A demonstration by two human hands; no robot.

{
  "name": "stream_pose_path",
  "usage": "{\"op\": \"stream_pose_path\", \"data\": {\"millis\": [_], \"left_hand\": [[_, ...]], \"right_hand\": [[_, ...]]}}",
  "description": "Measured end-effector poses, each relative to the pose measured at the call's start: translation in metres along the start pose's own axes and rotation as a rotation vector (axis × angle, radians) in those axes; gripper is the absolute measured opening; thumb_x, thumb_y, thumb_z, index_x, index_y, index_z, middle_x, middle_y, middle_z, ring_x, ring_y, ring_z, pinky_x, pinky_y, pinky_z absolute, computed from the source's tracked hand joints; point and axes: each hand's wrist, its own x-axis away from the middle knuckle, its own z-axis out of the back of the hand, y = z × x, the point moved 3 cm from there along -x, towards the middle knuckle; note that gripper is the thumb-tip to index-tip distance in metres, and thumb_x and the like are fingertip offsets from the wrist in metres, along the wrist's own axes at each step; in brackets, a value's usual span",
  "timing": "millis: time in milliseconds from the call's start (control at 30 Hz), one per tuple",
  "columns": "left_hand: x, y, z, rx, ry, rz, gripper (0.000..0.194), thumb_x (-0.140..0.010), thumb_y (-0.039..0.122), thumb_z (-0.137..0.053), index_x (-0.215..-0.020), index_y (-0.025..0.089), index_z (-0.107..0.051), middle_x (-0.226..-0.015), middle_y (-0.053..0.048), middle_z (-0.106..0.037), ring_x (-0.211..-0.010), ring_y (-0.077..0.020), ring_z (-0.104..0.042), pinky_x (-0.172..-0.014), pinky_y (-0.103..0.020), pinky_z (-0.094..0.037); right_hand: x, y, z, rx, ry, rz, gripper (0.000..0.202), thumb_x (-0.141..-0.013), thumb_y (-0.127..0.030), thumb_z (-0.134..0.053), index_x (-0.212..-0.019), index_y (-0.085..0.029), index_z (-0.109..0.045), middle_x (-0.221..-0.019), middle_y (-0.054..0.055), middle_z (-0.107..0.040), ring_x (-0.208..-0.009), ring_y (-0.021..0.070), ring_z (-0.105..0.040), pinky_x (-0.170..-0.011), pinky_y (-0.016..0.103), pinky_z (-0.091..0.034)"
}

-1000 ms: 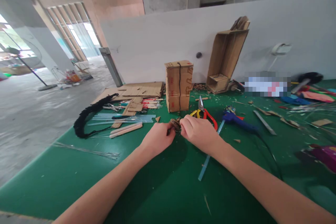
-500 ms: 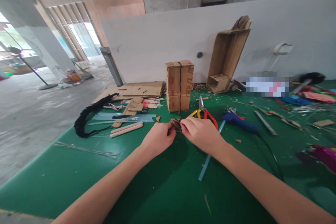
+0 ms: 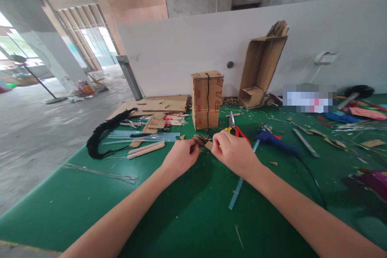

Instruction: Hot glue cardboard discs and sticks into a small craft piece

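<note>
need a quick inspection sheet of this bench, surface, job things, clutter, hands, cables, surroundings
surface: green table, littered with cardboard scraps.
job's things: small cardboard piece held between both hands, black string on it.
clutter: upright cardboard box, pliers, blue glue gun, glue sticks, black braided strip, flat cardboard, open carton.
hands: left hand and right hand both pinch the piece.
cables: black cord from the glue gun.
surroundings: white partition wall, concrete floor.
</note>
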Motion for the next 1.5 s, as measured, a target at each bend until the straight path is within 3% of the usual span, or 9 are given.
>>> {"op": "stream_pose_path", "data": {"millis": [267,400,467,600,800,1033,1167,1333,1500], "left_hand": [[-0.005,-0.012,0.009,-0.025,0.171,0.027,0.026,-0.081,0.032,-0.04,-0.075,0.018,-0.061,-0.06,0.0,-0.058,-0.048,-0.0093,-0.04,-0.049,-0.021,-0.025],[-0.005,-0.011,0.011,0.044,0.17,0.044,0.027,-0.081,0.032,-0.041,-0.081,0.018,-0.063,-0.064,0.0,-0.061,-0.049,-0.0091,-0.043,-0.05,-0.02,-0.028],[-0.004,-0.008,0.012,0.07,0.161,0.041,0.027,-0.08,0.032,-0.041,-0.082,0.017,-0.064,-0.066,-0.001,-0.061,-0.05,-0.0091,-0.043,-0.051,-0.02,-0.029],[-0.003,-0.004,0.014,0.079,0.169,0.028,0.027,-0.08,0.032,-0.041,-0.079,0.016,-0.063,-0.063,0.0,-0.059,-0.05,-0.0087,-0.042,-0.051,-0.02,-0.029],[-0.002,-0.002,0.019,-0.016,0.221,0.023,0.026,-0.079,0.032,-0.042,-0.071,0.016,-0.061,-0.054,0.003,-0.05,-0.047,-0.0081,-0.036,-0.049,-0.02,-0.026],[-0.002,-0.005,0.022,-0.06,0.255,-0.014,0.021,-0.08,0.028,-0.043,-0.068,0.016,-0.056,-0.059,0.001,-0.051,-0.053,-0.0098,-0.042,-0.053,-0.021,-0.029],[-0.001,-0.005,0.022,-0.074,0.249,-0.053,0.022,-0.082,0.026,-0.039,-0.071,0.017,-0.055,-0.068,-0.001,-0.052,-0.06,-0.0115,-0.046,-0.058,-0.022,-0.034],[0.0,-0.002,0.023,-0.071,0.241,-0.049,0.02,-0.084,0.026,-0.037,-0.08,0.018,-0.055,-0.078,-0.003,-0.052,-0.069,-0.0136,-0.051,-0.065,-0.024,-0.038],[0.001,0.001,0.023,-0.071,0.239,-0.069,0.022,-0.086,0.024,-0.033,-0.078,0.018,-0.053,-0.077,-0.004,-0.052,-0.069,-0.0139,-0.052,-0.065,-0.025,-0.039]], "right_hand": [[0.004,0.003,-0.003,-0.056,-0.189,-0.002,0.035,-0.086,-0.029,-0.031,-0.061,-0.018,-0.052,-0.053,0.0,-0.053,-0.049,0.0099,-0.045,-0.047,0.026,-0.022],[-0.005,0.011,0.008,-0.07,-0.191,0.011,0.027,-0.085,-0.027,-0.037,-0.106,-0.018,-0.051,-0.099,0.007,-0.058,-0.08,0.0159,-0.054,-0.054,0.025,-0.034],[-0.006,0.029,0.016,0.008,-0.246,-0.033,0.039,-0.08,-0.026,-0.045,-0.118,-0.019,-0.043,-0.107,0.01,-0.055,-0.086,0.0204,-0.053,-0.06,0.029,-0.038],[0.019,0.093,0.02,0.208,-0.629,-0.325,0.018,-0.075,-0.024,-0.045,-0.088,-0.017,-0.055,-0.082,0.01,-0.059,-0.073,0.0254,-0.056,-0.054,0.033,-0.036],[0.075,0.157,-0.003,0.264,-0.855,-0.514,0.02,-0.067,-0.013,-0.044,-0.083,-0.01,-0.054,-0.085,0.017,-0.055,-0.079,0.0276,-0.054,-0.061,0.033,-0.036],[0.067,0.142,0.006,0.301,-0.761,-0.612,0.023,-0.072,-0.019,-0.04,-0.09,-0.009,-0.049,-0.086,0.016,-0.05,-0.078,0.0283,-0.055,-0.056,0.031,-0.035],[0.051,0.14,0.026,0.32,-0.516,-0.662,0.023,-0.076,-0.033,-0.041,-0.086,-0.013,-0.049,-0.084,0.014,-0.052,-0.071,0.0255,-0.055,-0.053,0.031,-0.035],[0.034,0.107,0.034,-0.155,-0.143,-0.39,0.02,-0.077,-0.039,-0.047,-0.075,-0.019,-0.05,-0.074,0.005,-0.053,-0.069,0.0173,-0.053,-0.062,0.03,-0.041],[0.033,0.047,0.029,-0.706,-0.141,-0.411,0.022,-0.075,-0.038,-0.052,-0.085,-0.019,-0.056,-0.092,0.007,-0.058,-0.073,0.0165,-0.057,-0.062,0.031,-0.049]]}}
